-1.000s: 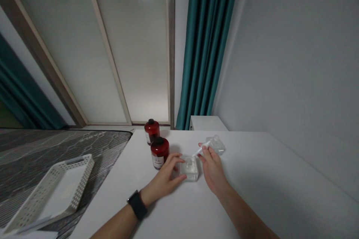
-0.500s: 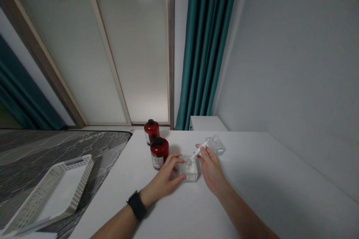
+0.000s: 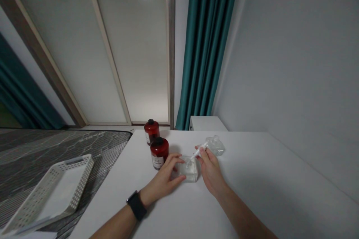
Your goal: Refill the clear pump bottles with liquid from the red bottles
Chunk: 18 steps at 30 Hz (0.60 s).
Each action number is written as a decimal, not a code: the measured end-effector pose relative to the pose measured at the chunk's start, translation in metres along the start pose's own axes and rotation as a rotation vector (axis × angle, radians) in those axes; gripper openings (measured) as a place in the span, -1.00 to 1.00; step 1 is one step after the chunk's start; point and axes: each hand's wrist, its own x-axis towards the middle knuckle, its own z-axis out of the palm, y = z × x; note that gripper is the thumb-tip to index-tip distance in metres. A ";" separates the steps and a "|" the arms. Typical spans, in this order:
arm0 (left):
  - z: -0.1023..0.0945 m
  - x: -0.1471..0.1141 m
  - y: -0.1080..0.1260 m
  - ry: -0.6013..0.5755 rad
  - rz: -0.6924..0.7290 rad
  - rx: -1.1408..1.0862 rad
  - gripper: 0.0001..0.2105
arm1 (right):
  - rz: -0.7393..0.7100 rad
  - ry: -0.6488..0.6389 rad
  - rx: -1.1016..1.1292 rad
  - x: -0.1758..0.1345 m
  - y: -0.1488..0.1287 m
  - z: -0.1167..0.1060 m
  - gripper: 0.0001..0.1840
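A clear square glass container [image 3: 189, 171] stands on the white table, and my left hand [image 3: 167, 175], with a dark watch on its wrist, grips its left side between thumb and fingers. Between the fingertips of my right hand [image 3: 209, 166] is a slim whitish plastic dropper [image 3: 198, 151]. It slants down to the left, its lower tip at the container's opening; how deep the tip reaches I cannot tell. A clear crumpled-looking item [image 3: 215, 145], perhaps a plastic bag or glass lid, lies just beyond my right hand. Close behind my left hand is a red bottle [image 3: 159, 151] with a black cap.
Another red bottle [image 3: 152, 131] with a black cap stands farther back near the table's left edge. A white perforated basket [image 3: 82, 179] sits lower left over a grey patterned surface [image 3: 109, 149]. A white cabinet [image 3: 207, 122] and a teal curtain [image 3: 207, 44] are behind the table [image 3: 266, 186].
My right hand and the dropper have shifted very slightly. My left hand stays on the container.
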 end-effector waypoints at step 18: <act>-0.001 -0.001 -0.001 -0.007 -0.004 0.005 -0.68 | -0.031 0.086 0.058 0.006 -0.003 -0.003 -0.67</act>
